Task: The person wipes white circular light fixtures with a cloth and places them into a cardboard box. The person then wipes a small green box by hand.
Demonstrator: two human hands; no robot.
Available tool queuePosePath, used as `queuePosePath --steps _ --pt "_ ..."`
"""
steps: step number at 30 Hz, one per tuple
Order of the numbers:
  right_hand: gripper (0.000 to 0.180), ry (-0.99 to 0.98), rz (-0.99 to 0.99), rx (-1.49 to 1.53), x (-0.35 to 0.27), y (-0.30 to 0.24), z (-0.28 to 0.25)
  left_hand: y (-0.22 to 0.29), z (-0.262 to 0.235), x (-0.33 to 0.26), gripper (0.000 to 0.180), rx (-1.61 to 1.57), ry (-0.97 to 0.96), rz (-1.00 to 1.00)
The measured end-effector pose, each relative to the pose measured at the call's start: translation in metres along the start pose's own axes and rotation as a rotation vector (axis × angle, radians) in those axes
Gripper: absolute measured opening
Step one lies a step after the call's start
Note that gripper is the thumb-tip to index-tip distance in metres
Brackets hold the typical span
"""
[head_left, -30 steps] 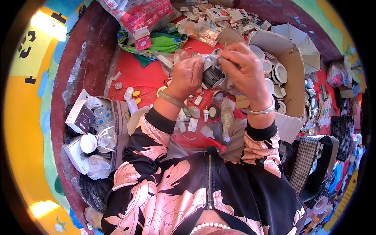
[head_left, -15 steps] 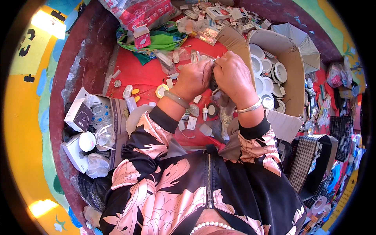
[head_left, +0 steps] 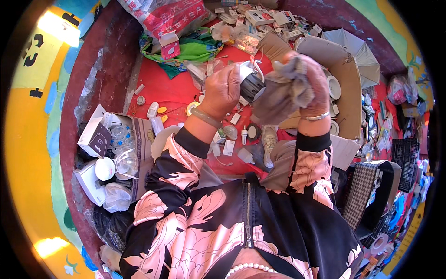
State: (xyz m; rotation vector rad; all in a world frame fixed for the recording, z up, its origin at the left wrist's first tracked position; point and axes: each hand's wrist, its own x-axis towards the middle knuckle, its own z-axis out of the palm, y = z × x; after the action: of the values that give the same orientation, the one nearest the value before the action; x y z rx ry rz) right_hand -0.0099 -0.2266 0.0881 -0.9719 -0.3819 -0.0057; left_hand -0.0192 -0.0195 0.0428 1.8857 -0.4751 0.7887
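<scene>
Between the thumb and fingers of my left hand (head_left: 223,89) is a small round light fitting (head_left: 252,86), white at one end with a black ribbed body. A pale wire loops from its top. My right hand (head_left: 316,86) grips a crumpled grey-brown cloth (head_left: 283,90), which hangs just right of the fitting. Whether cloth and fitting touch, I cannot tell. Behind my right hand, an open cardboard box (head_left: 346,83) holds several round white lamps (head_left: 333,87), partly covered by the hand and cloth.
Small lamps, boxes and bulbs lie across the red cloth (head_left: 172,88). A carton (head_left: 143,149) with bulbs and white boxes stands at left. Far back lie many small packages (head_left: 259,16) and a red-and-white bag (head_left: 169,16). A houndstooth box (head_left: 364,193) stands at right.
My hands, together before, have moved apart. My right hand has gone right with the cloth, now in plain view, and the fitting shows in my left hand.
</scene>
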Motion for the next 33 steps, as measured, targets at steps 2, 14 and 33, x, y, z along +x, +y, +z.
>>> queuePosePath --steps 2,14,33 --pt "0.024 -0.032 0.019 -0.009 0.003 -0.013 -0.012 0.000 -0.002 0.002 0.020 -0.020 -0.002 -0.027" --pt "0.016 -0.108 -0.040 -0.779 0.005 0.000 0.032 -0.005 -0.007 0.001 0.017 0.146 -0.090 0.224" --pt "0.023 -0.463 0.339 -1.356 0.002 0.016 0.009 -0.006 0.000 -0.015 0.013 0.111 -0.621 0.234"
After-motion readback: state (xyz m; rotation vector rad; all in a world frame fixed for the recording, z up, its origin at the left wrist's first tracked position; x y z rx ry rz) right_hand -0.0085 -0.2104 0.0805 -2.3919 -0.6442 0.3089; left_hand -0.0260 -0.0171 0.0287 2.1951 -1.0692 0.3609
